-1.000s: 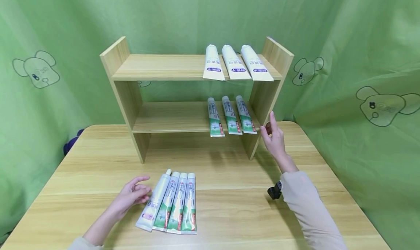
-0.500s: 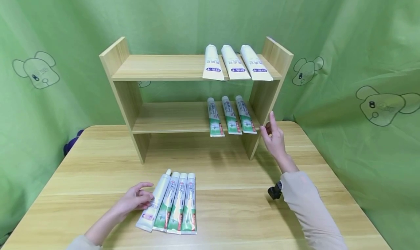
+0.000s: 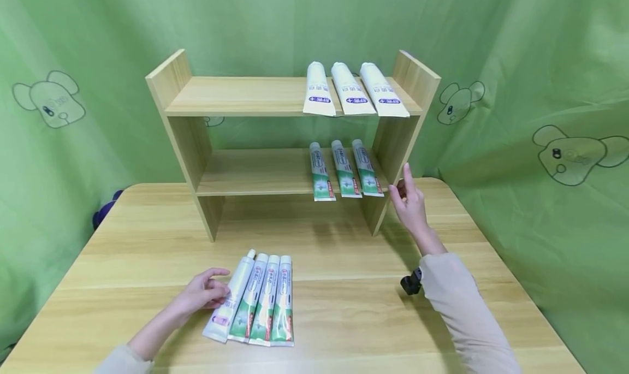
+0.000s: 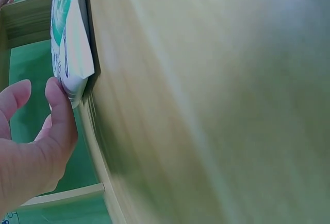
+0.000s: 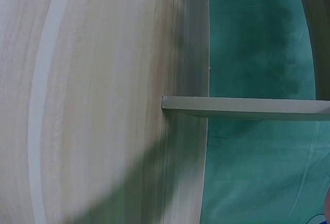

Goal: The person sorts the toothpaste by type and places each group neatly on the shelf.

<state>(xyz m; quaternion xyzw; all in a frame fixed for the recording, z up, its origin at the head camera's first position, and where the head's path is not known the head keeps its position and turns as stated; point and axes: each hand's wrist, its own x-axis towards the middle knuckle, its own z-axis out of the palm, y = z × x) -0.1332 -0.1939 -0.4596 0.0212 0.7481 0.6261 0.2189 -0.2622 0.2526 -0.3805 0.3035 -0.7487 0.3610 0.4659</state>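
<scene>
In the head view my left hand [image 3: 203, 292] is at the left edge of a white toothpaste tube [image 3: 231, 297] with a purple label, lying on the table. Its thumb and index finger are apart; in the left wrist view a fingertip [image 4: 54, 85] touches the edge of a tube [image 4: 77, 54]. Several tubes lie side by side there, the others green-and-white toothpaste tubes [image 3: 265, 303]. My right hand [image 3: 411, 207] is at the right side panel [image 3: 393, 150] of a wooden shelf, index finger straight, thumb near the panel's front edge. The right wrist view barely shows this hand.
Three white toothpaste tubes [image 3: 346, 90] lie on the right of the top shelf board [image 3: 245, 95]. Three green-and-white tubes [image 3: 343, 169] lie on the right of the middle board [image 3: 250, 172], their ends over its front edge. A green curtain [image 3: 295, 24] hangs behind the table [image 3: 354, 297].
My left hand has moved slightly right, onto the edge of the white toothpaste tube. My right hand stays at the shelf panel. The head view has shifted slightly.
</scene>
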